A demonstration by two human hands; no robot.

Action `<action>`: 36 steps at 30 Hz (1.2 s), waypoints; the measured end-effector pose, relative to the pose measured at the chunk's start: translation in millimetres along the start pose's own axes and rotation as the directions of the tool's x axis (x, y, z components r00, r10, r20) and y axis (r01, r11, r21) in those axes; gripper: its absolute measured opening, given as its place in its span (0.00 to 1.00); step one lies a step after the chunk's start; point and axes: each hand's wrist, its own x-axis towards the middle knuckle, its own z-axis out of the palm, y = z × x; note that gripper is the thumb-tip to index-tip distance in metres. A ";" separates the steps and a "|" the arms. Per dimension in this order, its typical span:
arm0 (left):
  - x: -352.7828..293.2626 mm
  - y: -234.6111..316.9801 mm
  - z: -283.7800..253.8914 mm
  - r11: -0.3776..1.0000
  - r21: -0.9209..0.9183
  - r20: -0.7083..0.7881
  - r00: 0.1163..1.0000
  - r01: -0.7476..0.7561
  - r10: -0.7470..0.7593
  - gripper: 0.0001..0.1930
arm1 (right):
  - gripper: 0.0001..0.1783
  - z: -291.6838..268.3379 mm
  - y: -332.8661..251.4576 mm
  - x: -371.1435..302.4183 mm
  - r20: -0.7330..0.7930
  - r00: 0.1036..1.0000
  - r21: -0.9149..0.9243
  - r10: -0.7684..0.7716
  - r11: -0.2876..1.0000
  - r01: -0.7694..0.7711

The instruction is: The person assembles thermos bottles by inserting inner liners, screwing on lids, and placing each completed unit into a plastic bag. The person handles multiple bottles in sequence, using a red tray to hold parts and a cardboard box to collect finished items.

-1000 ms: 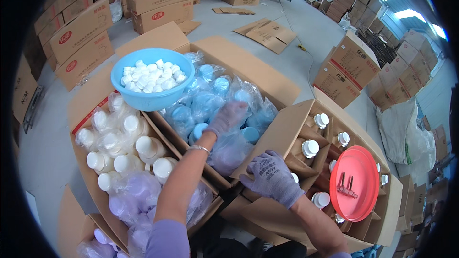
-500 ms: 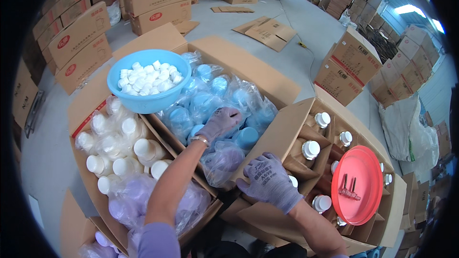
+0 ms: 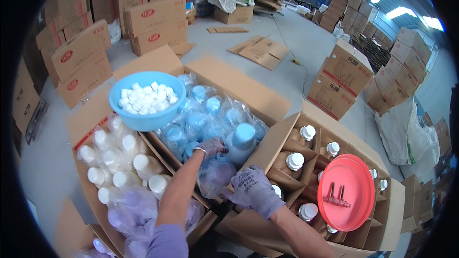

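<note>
My left hand (image 3: 213,146), in a grey work glove, has its fingers closed against the side of a light blue bottle (image 3: 243,142) that stands out above the others. Around it, more blue bottles (image 3: 196,121) lie in clear plastic bags inside an open carton (image 3: 239,87). A bagged purple bottle (image 3: 217,172) lies just below that hand. My right hand (image 3: 256,190), also gloved, is closed over the edge of the carton flap (image 3: 272,145) on the right; its fingertips are partly hidden.
A blue basin (image 3: 143,123) of white caps rests on the cartons. White bottles (image 3: 126,180) and bagged purple ones (image 3: 131,210) fill the left carton. At right, a divided carton (image 3: 389,220) holds white-capped bottles, with a red tray (image 3: 351,174) on top carrying a metal fitting (image 3: 336,197).
One blue bottle has risen more upright beside my left hand, which has moved lower and slightly left. My right hand stays at the flap. The whole view has shifted slightly.
</note>
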 end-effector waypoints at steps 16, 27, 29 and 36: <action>-387.3 248.3 109.1 0.726 0.295 -0.693 0.384 -0.621 0.610 0.13 | 0.51 6.3 -101.6 -277.5 -0.895 0.301 0.412 0.328 0.867 0.280; -511.0 156.9 290.2 0.560 -0.804 -0.057 0.963 -0.201 0.264 0.21 | 0.49 15.4 53.5 -355.8 -0.734 0.378 0.514 0.564 0.826 -0.234; -531.7 190.5 267.0 0.551 -0.823 0.167 0.986 0.135 0.008 0.19 | 0.48 33.3 90.5 -330.0 -0.677 0.425 0.478 0.601 0.798 -0.366; -498.3 222.4 208.0 0.686 -0.590 -0.420 0.887 -0.426 0.190 0.16 | 0.21 63.5 201.3 -335.1 -0.685 0.333 0.463 0.648 0.740 -0.487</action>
